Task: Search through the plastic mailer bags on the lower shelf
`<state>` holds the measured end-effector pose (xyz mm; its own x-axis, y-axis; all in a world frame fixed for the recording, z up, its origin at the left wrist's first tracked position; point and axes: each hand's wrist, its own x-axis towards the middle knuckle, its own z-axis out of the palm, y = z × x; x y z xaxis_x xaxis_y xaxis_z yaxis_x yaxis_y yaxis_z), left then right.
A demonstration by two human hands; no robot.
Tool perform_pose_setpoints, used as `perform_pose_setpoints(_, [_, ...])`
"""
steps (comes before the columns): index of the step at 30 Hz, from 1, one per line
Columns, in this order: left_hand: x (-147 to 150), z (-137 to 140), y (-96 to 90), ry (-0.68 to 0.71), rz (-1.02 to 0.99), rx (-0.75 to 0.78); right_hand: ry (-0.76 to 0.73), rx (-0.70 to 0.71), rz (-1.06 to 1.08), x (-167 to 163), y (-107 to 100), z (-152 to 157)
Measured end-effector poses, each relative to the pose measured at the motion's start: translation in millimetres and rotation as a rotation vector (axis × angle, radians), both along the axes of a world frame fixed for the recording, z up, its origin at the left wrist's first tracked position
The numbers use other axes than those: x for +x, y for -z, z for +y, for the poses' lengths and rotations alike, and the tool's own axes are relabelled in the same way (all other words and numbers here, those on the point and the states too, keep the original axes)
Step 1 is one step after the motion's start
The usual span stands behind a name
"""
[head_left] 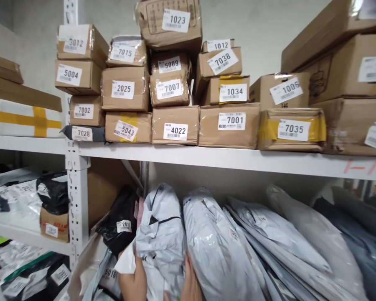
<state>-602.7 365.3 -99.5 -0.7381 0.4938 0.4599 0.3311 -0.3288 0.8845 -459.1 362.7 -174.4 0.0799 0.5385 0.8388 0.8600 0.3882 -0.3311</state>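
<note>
In the head view, the pale grey bagged parcel (pixel 161 238) stands roughly upright in the row beneath the upper shelf (pixel 213 161), between the person's two hands. The left hand (pixel 133 280) pinches a white slip (pixel 126 262) between thumb and fingers; the right hand (pixel 191 282) lies along the parcel's other side, fingers straight and together, and I can't tell whether it grips. By its creases I'd call the parcel soft and fairly light, its plastic slick, so best held low with a palm on either side; loose film alone might slide or tear. A larger glossy bag (pixel 213 242) crowds it on the right, a black bag (pixel 119 223) labelled 2011 leans on the left, and the shelf edge limits lifting straight up
</note>
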Motion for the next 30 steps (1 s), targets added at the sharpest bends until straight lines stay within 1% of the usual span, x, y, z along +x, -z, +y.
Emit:
perform_pose_setpoints(2, [5,-1,-6.2,-0.032,-0.020,0.006,0.020,-0.073,0.019,-5,-15,2])
perform_pose_setpoints(3, [8,-2,-9.5,-0.048,-0.027,0.005,0.024,-0.088,0.021,-8,-23,4])
perform_pose_setpoints(6, [14,-2,-15.8,-0.089,-0.025,0.012,0.002,-0.043,-0.002,-10,-44,11])
perform_pose_setpoints(8, [15,-2,-17.1,-0.091,-0.031,0.025,-0.005,-0.002,-0.014,-7,-50,16])
perform_pose_setpoints(10, [13,-2,-17.8,-0.091,-0.024,0.044,0.021,-0.006,-0.017,-3,-53,22])
perform_pose_setpoints(13, [13,-4,-21.0,-0.111,0.041,0.072,0.073,-0.091,-0.014,1,-55,32])
perform_pose_setpoints(15, [18,-1,-24.5,-0.140,0.087,0.090,0.067,-0.160,-0.003,1,-58,38])
perform_pose_setpoints(17, [25,7,-28.5,-0.159,0.153,0.120,0.029,-0.192,0.019,0,-62,42])
perform_pose_setpoints(20, [38,28,-36.8,-0.124,0.257,0.158,-0.010,-0.186,0.086,-3,-68,45])
perform_pose_setpoints(23, [41,51,-51.7,-0.106,0.270,0.167,-0.009,-0.190,0.148,-3,-70,46])
perform_pose_setpoints(25, [34,62,-64.6,-0.153,0.247,0.170,-0.013,-0.205,0.133,1,-70,49])
perform_pose_setpoints(27, [24,66,-76.6,-0.211,0.224,0.181,-0.027,-0.188,0.079,9,-69,51])
perform_pose_setpoints(30, [9,66,-86.2,-0.264,0.215,0.212,-0.049,-0.074,0.023,25,-71,51])
